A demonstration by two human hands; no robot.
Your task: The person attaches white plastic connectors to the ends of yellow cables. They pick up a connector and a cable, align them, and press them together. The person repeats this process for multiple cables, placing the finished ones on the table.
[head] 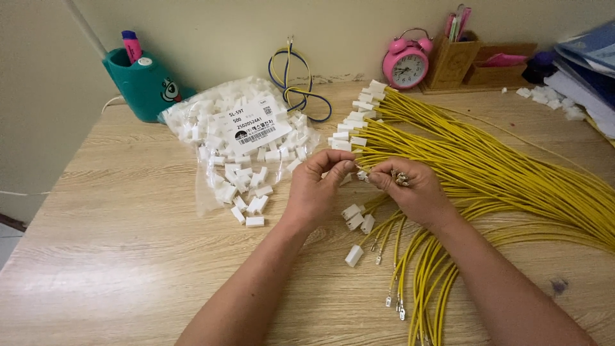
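Note:
My left hand (pixel 318 186) pinches a small white plastic connector between thumb and fingers at the middle of the desk. My right hand (pixel 410 189) holds a bunch of yellow wires (pixel 487 173) by their metal terminal ends, fingertips almost touching the left hand. The yellow wires fan out to the right, many tipped with white connectors (pixel 356 122) at the far end. Loose white connectors (pixel 356 216) lie under my hands. An open clear bag of white connectors (pixel 243 138) spills out to the left.
A teal pen holder (pixel 142 82) stands at the back left, a coil of blue and yellow wire (pixel 296 83) behind the bag. A pink alarm clock (pixel 405 64) and wooden organiser (pixel 477 61) sit at the back, with stacked papers (pixel 586 70) at the right edge.

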